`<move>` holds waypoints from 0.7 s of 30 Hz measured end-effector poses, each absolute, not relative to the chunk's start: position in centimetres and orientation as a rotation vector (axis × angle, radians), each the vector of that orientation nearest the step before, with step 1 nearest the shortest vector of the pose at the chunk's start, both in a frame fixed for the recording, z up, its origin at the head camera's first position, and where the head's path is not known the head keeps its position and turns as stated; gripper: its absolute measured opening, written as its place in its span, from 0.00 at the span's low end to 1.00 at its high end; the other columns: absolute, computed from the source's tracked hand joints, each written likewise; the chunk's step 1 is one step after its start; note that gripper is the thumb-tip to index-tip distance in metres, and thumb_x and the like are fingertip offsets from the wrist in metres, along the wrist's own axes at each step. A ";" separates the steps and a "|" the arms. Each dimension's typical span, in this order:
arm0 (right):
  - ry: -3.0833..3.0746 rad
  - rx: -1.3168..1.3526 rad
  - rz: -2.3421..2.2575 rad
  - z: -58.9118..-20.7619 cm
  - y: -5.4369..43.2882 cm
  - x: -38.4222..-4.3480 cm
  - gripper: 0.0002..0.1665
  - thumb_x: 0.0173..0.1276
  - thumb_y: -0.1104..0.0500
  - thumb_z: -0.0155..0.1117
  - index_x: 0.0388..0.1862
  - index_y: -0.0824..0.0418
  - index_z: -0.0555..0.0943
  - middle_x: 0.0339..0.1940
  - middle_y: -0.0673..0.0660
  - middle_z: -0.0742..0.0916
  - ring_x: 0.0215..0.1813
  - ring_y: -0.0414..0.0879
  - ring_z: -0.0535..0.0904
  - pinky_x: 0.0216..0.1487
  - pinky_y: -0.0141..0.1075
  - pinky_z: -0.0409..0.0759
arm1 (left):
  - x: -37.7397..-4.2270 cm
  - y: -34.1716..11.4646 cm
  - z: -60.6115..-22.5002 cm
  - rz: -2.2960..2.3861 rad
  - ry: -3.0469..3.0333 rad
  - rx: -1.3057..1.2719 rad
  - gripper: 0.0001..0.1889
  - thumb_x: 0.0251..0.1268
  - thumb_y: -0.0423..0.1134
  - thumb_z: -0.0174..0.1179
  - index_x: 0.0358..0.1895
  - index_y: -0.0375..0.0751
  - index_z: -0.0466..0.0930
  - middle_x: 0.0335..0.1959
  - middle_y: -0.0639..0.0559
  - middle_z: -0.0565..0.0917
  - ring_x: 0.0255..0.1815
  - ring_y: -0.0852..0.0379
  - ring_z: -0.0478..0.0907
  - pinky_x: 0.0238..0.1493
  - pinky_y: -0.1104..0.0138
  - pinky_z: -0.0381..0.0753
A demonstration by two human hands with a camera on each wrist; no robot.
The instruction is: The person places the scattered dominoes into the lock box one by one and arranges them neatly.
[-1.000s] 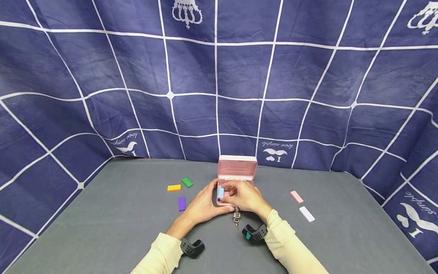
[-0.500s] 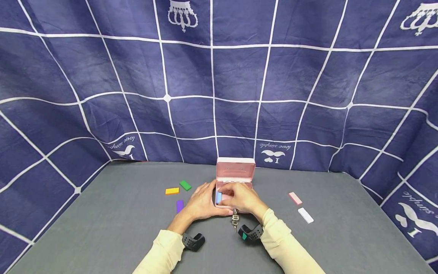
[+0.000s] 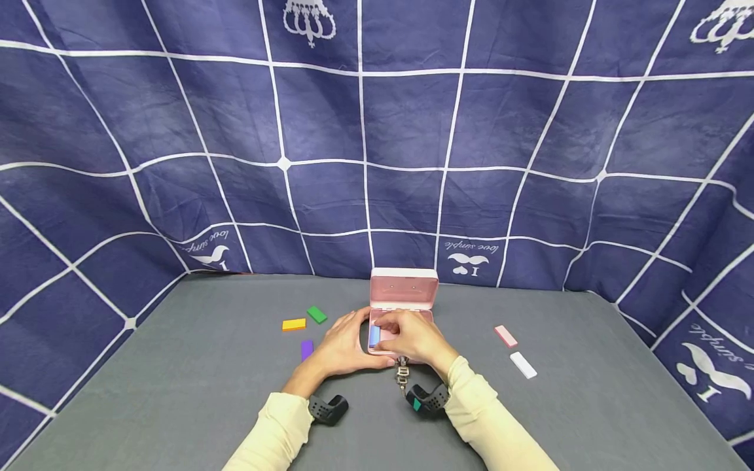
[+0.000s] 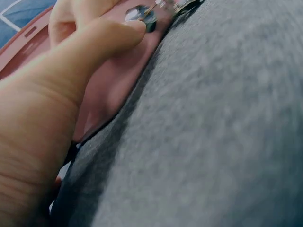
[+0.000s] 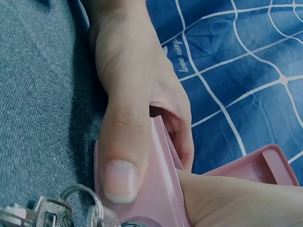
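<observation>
Likely light and stiff, our blue block suits this endwise pinch by curled right fingers; left fingers grip the box.

Pink box – blue block

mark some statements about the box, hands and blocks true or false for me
1. The pink box stands open. True.
2. The left hand holds the pink box. True.
3. The right hand grips the keys. False: the right hand pinches the blue block inside the pink box.
4. The white block lies left of the pink box. False: the white block lies to its right.
</observation>
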State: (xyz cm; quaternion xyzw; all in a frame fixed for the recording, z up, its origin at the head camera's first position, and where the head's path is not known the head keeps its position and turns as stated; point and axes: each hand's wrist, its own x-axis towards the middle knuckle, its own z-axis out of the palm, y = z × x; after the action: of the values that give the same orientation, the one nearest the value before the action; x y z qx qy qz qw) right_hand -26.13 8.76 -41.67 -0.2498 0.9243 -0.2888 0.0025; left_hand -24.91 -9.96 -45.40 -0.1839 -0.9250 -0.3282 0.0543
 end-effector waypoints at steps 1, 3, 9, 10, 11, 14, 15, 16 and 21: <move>2.897 -0.778 -0.906 -41.7 8.7 -26.1 0.25 0.53 0.52 0.76 0.52 0.51 0.87 0.36 0.46 0.89 0.36 0.37 0.78 0.36 0.30 0.72 | -24.9 -10.0 -45.4 -1.002 -2.809 -0.566 0.57 0.34 0.70 0.75 0.73 0.51 0.64 0.64 0.51 0.78 0.69 0.44 0.71 0.67 0.47 0.70; 2.898 -0.776 -0.898 -41.7 8.7 -26.1 0.25 0.53 0.51 0.77 0.52 0.51 0.87 0.35 0.46 0.88 0.35 0.36 0.78 0.36 0.30 0.72 | -24.9 -10.2 -45.4 -1.008 -2.810 -0.576 0.56 0.35 0.70 0.75 0.73 0.52 0.64 0.65 0.52 0.78 0.69 0.45 0.71 0.67 0.47 0.70; 2.908 -0.791 -0.855 -41.7 8.8 -26.1 0.25 0.54 0.50 0.77 0.53 0.49 0.87 0.39 0.46 0.89 0.36 0.36 0.77 0.37 0.31 0.72 | -24.8 -10.2 -45.5 -1.015 -2.818 -0.561 0.57 0.34 0.71 0.75 0.73 0.52 0.64 0.67 0.51 0.77 0.69 0.43 0.71 0.67 0.45 0.70; 2.912 -0.800 -0.851 -41.7 8.8 -26.2 0.25 0.54 0.50 0.77 0.53 0.49 0.87 0.40 0.46 0.89 0.37 0.36 0.77 0.38 0.31 0.72 | -24.8 -10.2 -45.5 -1.017 -2.815 -0.555 0.57 0.34 0.72 0.75 0.73 0.52 0.65 0.67 0.51 0.77 0.69 0.43 0.71 0.67 0.45 0.70; 2.912 -0.812 -0.852 -41.7 8.8 -26.2 0.25 0.54 0.50 0.77 0.53 0.49 0.87 0.40 0.46 0.89 0.37 0.37 0.78 0.38 0.31 0.72 | -24.9 -10.1 -45.5 -1.019 -2.811 -0.548 0.58 0.33 0.72 0.75 0.73 0.51 0.65 0.67 0.50 0.76 0.69 0.43 0.71 0.67 0.45 0.70; 2.900 -0.858 -0.860 -41.7 9.0 -26.3 0.26 0.55 0.50 0.77 0.54 0.50 0.86 0.43 0.47 0.90 0.39 0.38 0.80 0.40 0.31 0.73 | -25.0 -10.1 -45.5 -1.018 -2.805 -0.535 0.59 0.32 0.72 0.75 0.72 0.50 0.65 0.67 0.49 0.76 0.69 0.43 0.71 0.67 0.45 0.70; 2.891 -0.875 -0.866 -41.6 9.1 -26.3 0.26 0.55 0.51 0.76 0.55 0.50 0.86 0.44 0.47 0.90 0.40 0.38 0.80 0.40 0.31 0.73 | -25.0 -10.0 -45.5 -1.017 -2.802 -0.532 0.59 0.31 0.73 0.75 0.72 0.50 0.65 0.66 0.49 0.76 0.68 0.43 0.72 0.67 0.45 0.70; 2.882 -0.897 -0.865 -41.6 9.2 -26.3 0.26 0.55 0.51 0.76 0.55 0.51 0.86 0.45 0.47 0.90 0.40 0.39 0.81 0.40 0.31 0.74 | -25.0 -10.0 -45.5 -1.014 -2.800 -0.531 0.59 0.31 0.73 0.75 0.71 0.50 0.66 0.66 0.49 0.77 0.68 0.43 0.72 0.66 0.45 0.70; 2.832 -1.037 -0.873 -41.5 9.8 -26.4 0.25 0.57 0.56 0.73 0.56 0.55 0.85 0.45 0.49 0.90 0.39 0.40 0.82 0.42 0.30 0.75 | -25.0 -9.9 -45.5 -1.007 -2.792 -0.537 0.58 0.29 0.74 0.75 0.70 0.51 0.67 0.63 0.51 0.78 0.66 0.46 0.73 0.64 0.46 0.72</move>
State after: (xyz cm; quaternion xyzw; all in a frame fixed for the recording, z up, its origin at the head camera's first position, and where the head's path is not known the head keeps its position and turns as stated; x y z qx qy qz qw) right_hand -26.43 9.84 -41.48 -0.3303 0.9020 -0.2780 0.0009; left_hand -24.99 -9.87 -45.47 -0.1775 -0.9238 -0.3333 0.0625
